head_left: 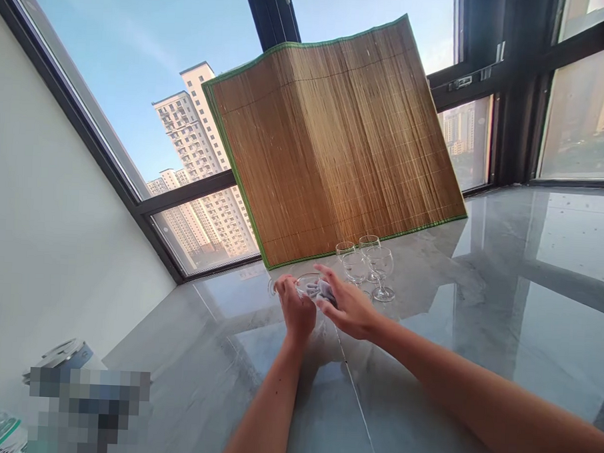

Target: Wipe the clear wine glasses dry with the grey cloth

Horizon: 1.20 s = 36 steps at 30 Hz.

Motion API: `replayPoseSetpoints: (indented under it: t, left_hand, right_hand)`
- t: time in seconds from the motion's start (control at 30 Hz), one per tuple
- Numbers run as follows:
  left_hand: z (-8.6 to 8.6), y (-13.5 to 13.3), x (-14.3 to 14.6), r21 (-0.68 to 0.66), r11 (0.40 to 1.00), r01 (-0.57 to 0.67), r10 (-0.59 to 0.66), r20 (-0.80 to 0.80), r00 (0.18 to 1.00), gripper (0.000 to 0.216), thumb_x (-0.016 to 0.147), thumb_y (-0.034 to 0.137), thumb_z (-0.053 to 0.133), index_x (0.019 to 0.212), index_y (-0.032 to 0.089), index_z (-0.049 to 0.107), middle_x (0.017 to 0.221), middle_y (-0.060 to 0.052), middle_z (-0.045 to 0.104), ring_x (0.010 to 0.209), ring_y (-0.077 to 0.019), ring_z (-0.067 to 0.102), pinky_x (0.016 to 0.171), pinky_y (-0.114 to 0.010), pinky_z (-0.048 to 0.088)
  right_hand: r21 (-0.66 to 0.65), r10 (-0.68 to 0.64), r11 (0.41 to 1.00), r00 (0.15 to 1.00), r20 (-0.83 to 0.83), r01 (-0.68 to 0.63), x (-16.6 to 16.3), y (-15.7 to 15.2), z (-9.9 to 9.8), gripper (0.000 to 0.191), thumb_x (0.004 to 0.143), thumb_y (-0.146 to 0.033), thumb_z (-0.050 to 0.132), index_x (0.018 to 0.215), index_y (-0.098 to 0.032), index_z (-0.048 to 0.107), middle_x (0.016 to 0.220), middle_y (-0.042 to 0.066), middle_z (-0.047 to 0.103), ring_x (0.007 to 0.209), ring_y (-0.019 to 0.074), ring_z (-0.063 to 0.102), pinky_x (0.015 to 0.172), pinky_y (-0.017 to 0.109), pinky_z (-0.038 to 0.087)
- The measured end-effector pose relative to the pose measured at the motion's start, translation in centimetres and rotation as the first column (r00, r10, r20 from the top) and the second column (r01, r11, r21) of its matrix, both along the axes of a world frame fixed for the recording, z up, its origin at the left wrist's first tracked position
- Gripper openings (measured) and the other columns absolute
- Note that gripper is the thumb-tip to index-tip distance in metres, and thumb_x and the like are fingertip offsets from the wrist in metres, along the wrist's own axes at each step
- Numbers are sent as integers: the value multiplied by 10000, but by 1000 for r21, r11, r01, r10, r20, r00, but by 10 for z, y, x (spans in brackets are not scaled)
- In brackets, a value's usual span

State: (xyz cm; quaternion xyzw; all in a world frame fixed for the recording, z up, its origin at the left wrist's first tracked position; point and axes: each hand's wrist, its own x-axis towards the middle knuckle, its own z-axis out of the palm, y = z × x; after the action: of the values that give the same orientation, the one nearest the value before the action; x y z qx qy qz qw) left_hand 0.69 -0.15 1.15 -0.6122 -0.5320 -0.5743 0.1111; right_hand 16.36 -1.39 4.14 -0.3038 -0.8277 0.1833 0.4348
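My left hand [294,309] is closed round a clear stemmed glass [305,283] held on its side above the glossy grey surface [477,341]. My right hand [346,305] presses a small grey cloth [324,291] into the glass's mouth, its fingers curled on the cloth. Just behind my hands three more clear stemmed glasses [373,266] stand upright together on the surface.
A bamboo mat with green edging [336,141] leans upright against the window behind the glasses. Dark window frames [512,95] run along the back. A white wall [42,208] is at left. A blurred object with a metal lid [61,356] sits at lower left.
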Motion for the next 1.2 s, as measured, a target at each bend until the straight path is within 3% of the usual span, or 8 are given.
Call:
replayPoseSetpoints:
  t: [0.17,0.37,0.6,1.2]
  left_hand:
    - [0,0,-1,27,1000,14,-13,-33,999,443,580,-47,405,928,226,390,1028,-64,438,1040,-228,425,947,-390,351]
    - [-3,3,-4,20,1000,1,-2,23,1000,389,561,-35,413,843,231,376,956,-51,432,995,-229,422,904,-372,363]
    - [-3,3,-6,22,996,84,-81,-92,992,369,564,-7,427,845,228,387,1038,-77,443,1051,-249,445,935,-401,377]
    - [-2,4,-9,54,993,102,-94,-130,987,275,676,69,444,906,216,411,1035,-94,447,1038,-251,437,941,-421,384]
  right_hand:
    - [-54,15,998,999,-49,-17,-3,5,-3,509,936,-248,369,1435,-217,276,904,28,646,729,166,576,687,277,386]
    - [-107,81,990,991,-102,-92,-8,19,-14,551,926,-208,378,1457,-205,233,976,52,655,797,169,583,774,309,421]
    - [-221,49,971,981,-189,-91,-7,24,-12,468,894,-172,366,1362,-165,368,742,-5,585,673,157,517,712,315,423]
    - [-333,93,893,848,-522,-303,-9,13,-3,439,881,-270,463,1310,-190,413,740,-24,550,654,127,497,617,252,416]
